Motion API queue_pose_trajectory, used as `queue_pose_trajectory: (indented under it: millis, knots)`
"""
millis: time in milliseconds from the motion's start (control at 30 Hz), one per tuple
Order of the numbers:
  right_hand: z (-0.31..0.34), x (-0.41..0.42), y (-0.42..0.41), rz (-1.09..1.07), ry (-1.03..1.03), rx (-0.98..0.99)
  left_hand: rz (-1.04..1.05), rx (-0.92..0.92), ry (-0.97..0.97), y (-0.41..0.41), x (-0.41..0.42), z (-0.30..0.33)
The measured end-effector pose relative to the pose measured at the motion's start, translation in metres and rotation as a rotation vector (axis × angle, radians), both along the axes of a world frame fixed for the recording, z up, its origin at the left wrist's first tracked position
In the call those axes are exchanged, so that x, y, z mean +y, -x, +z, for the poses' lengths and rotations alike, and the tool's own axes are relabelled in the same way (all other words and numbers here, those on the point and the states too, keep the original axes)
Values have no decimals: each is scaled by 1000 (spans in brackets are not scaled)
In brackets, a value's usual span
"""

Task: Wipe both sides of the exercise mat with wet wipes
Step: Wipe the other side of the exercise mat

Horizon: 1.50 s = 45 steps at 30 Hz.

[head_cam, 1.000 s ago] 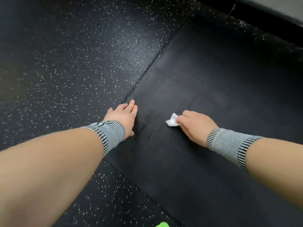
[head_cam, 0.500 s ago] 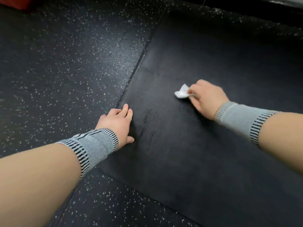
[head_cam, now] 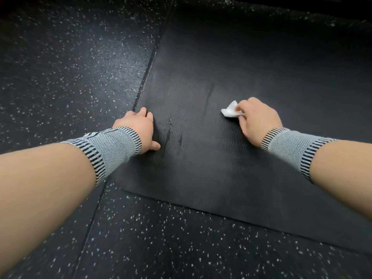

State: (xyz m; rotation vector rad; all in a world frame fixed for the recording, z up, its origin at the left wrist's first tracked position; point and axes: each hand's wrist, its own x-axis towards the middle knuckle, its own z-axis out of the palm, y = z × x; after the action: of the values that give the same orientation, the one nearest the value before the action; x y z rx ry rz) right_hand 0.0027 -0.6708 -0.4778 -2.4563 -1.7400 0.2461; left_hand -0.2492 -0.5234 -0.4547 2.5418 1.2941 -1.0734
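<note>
On speckled rubber flooring [head_cam: 153, 242], two hands work a dark exercise mat [head_cam: 231, 73] whose near edge runs straight across the bottom of the view.

Nearest lie both bare forearms, each ending in a knitted grey wrist sleeve [head_cam: 112, 148] with black ribbed bands. Beyond the left sleeve, the left hand [head_cam: 138, 127] presses palm-down by the mat's left edge, fingers laid forward and relaxed, thumb splayed, holding nothing. Wet streaks [head_cam: 171, 133] glisten on the finely rippled foam just right of it. Level with it, toward the mat's right side, the right hand [head_cam: 257, 119] pinches a crumpled white wet wipe [head_cam: 230, 111] against the surface, the wad poking out past the fingertips. Farther off, the matte mat stretches away into shadow, flecked floor bordering its left edge.
</note>
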Motion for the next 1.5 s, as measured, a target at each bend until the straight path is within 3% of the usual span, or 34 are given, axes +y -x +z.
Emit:
queue_pose_trajectory:
  millis: [67,200,267,400,467,533,700,867,1033,1200,1333,1500]
  knots:
    - [1,-25,14,-16,54,-33,12,-79,-31,5,-12,0]
    - [5,-79,71,405,103,135,-39,-199,-45,27,-40,-3]
    - [11,-74,79,501,189,180,-40,-239,-20,39,-47,-5]
    - [19,-28,62,22,183,353,-9,-257,-3,56,-53,-2]
    - [18,-13,49,-119,94,208,-6,-253,-9,58,-55,3]
    - [18,-11,45,-116,50,125,-8,-275,-12,58,-54,8]
    - [12,-18,62,248,196,47,-76,-308,5,53,-53,4]
    - [12,5,54,118,106,78,-75,-278,22,45,-51,3]
    - [24,77,27,-206,-69,158,-91,-214,26,38,-49,4]
    - [16,111,18,-235,269,31,-100,-184,32,35,-47,3]
    - [-3,72,50,-48,68,-3,-98,-199,31,37,-46,1]
    - [0,5,77,352,74,142,-80,-218,35,37,-49,-1]
